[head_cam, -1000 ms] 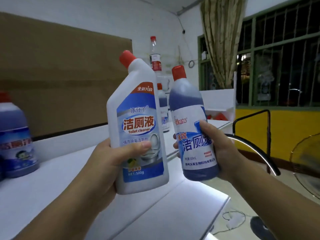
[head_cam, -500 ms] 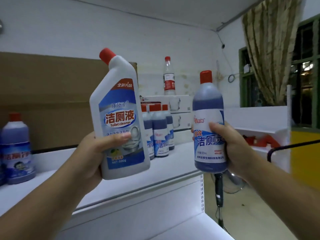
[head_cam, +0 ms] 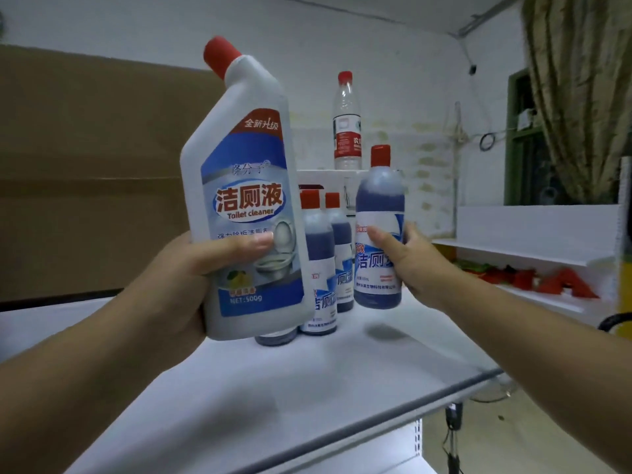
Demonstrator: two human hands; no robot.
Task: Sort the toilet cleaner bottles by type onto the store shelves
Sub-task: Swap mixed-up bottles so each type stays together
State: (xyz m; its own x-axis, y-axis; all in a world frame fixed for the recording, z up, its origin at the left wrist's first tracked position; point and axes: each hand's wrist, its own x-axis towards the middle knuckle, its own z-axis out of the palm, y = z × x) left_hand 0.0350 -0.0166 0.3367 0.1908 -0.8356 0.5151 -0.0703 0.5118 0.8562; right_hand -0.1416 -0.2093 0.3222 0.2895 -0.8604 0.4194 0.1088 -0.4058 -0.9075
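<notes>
Left hand [head_cam: 178,278] grips the white bottle [head_cam: 239,200], raised at left. Right hand [head_cam: 413,265] is closed around the blue bottle [head_cam: 379,234], just above the shelf [head_cam: 307,388], right of the standing blue bottles [head_cam: 328,261]

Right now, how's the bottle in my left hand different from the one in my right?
The white bottle in the left hand is opaque, with an angled neck; the blue bottle in the right hand is see-through, dark blue liquid showing, with a straight neck. The white bottle looks larger and is tilted; the blue bottle is upright, just above the shelf. Both have red caps and blue-and-white labels.
</notes>
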